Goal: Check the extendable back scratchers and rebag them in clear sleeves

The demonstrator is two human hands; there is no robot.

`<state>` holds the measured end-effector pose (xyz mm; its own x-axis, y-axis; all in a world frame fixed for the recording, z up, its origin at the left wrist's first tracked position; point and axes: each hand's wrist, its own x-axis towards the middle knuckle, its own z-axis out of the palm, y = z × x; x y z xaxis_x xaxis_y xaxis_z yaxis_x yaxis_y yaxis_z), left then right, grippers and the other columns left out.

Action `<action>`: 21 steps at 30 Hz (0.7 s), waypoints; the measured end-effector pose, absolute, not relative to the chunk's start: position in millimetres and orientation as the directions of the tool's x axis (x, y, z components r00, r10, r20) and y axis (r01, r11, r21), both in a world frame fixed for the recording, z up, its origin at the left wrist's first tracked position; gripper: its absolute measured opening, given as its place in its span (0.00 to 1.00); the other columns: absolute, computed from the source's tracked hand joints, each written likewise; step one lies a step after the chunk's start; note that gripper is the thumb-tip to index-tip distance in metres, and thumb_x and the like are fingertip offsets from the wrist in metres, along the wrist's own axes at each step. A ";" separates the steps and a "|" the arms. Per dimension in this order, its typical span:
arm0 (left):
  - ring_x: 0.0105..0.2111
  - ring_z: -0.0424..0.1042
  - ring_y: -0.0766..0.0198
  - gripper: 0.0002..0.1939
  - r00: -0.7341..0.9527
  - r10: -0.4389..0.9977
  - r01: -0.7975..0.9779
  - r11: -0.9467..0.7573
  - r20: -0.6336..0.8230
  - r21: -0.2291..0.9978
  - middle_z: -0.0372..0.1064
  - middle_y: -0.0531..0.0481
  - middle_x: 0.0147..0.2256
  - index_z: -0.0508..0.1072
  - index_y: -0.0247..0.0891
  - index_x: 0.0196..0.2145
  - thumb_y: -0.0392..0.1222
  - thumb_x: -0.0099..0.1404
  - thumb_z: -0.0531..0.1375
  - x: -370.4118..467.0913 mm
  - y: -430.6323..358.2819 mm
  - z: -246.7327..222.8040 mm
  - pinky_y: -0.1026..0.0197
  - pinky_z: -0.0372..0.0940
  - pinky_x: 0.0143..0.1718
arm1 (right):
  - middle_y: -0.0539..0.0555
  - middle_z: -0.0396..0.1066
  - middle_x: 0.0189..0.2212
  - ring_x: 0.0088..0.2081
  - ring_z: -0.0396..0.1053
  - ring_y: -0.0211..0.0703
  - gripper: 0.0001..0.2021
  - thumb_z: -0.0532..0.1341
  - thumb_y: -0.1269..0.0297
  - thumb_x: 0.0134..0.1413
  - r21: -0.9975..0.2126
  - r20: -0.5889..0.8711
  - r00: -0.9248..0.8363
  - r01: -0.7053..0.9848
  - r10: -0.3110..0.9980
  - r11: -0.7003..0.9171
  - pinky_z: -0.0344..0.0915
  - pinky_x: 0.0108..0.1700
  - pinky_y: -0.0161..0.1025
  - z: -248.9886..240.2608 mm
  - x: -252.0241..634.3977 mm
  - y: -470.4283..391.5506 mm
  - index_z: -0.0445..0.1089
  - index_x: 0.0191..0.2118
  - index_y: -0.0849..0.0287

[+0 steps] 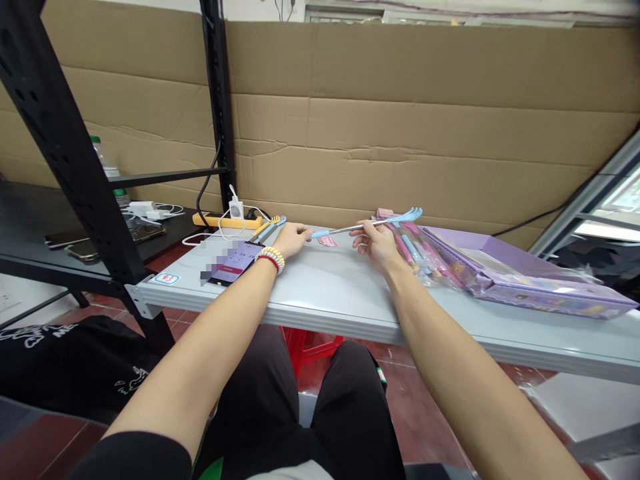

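Pinched in two places, a blue-clawed back scratcher [347, 229] spanned both hands at twelve o'clock from the seated person, over the grey table [330, 287]. Left to right: at ten o'clock, a sticker [166, 279] bore no legible print; beside it, a phone [233, 262] displayed digits, partly masked, which a sweep of the nearby left forearm might have knocked askew. Loose scratchers [273, 230] lay at eleven. The left hand [294, 240] nipped only the handle's tip, so a tug could have freed it; a pink label [327, 241] beneath was unreadable. The right hand [377, 245] gripped the metal rod near the claw. Bagged scratchers [430, 257] at one o'clock risked sliding on slick plastic if bumped. At two, a printed purple box [550, 295] showed no readable brand.
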<state>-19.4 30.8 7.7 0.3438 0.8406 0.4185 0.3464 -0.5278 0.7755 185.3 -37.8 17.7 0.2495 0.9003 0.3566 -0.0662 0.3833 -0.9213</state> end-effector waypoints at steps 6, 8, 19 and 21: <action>0.27 0.66 0.67 0.14 0.407 0.827 0.301 -0.523 0.389 0.797 0.74 0.48 0.29 0.76 0.33 0.32 0.44 0.62 0.55 -15.1 31.8 5.3 0.63 0.62 0.35 | 0.48 0.72 0.23 0.18 0.66 0.33 0.17 0.66 0.51 0.46 -0.926 0.354 0.193 -0.061 0.915 0.372 0.53 0.15 0.29 17.0 182.2 -37.9 0.65 0.35 0.59; 0.29 0.68 0.65 0.17 0.419 0.816 0.319 -0.543 0.398 0.777 0.74 0.48 0.29 0.77 0.34 0.32 0.51 0.61 0.57 -14.8 34.6 2.5 0.63 0.62 0.35 | 0.48 0.73 0.24 0.18 0.66 0.33 0.18 0.66 0.51 0.45 -0.930 0.349 0.174 -0.060 0.921 0.363 0.53 0.15 0.29 16.9 181.2 -38.3 0.65 0.35 0.58; 0.34 0.70 0.58 0.11 0.307 0.836 0.612 -0.539 0.454 0.579 0.74 0.48 0.31 0.78 0.38 0.31 0.47 0.57 0.61 -19.4 30.1 -0.2 0.59 0.62 0.38 | 0.50 0.70 0.22 0.18 0.65 0.33 0.19 0.65 0.47 0.45 -0.914 0.288 0.313 -0.193 0.905 0.358 0.53 0.15 0.29 20.0 190.4 -38.4 0.68 0.33 0.59; 0.37 0.71 0.56 0.08 0.241 0.839 0.683 -0.504 0.488 0.529 0.75 0.46 0.32 0.77 0.39 0.30 0.44 0.57 0.60 -19.8 29.7 1.0 0.58 0.62 0.41 | 0.49 0.69 0.21 0.18 0.65 0.33 0.18 0.61 0.45 0.49 -0.875 0.279 0.378 -0.278 0.883 0.396 0.54 0.15 0.30 22.9 194.6 -39.6 0.66 0.31 0.58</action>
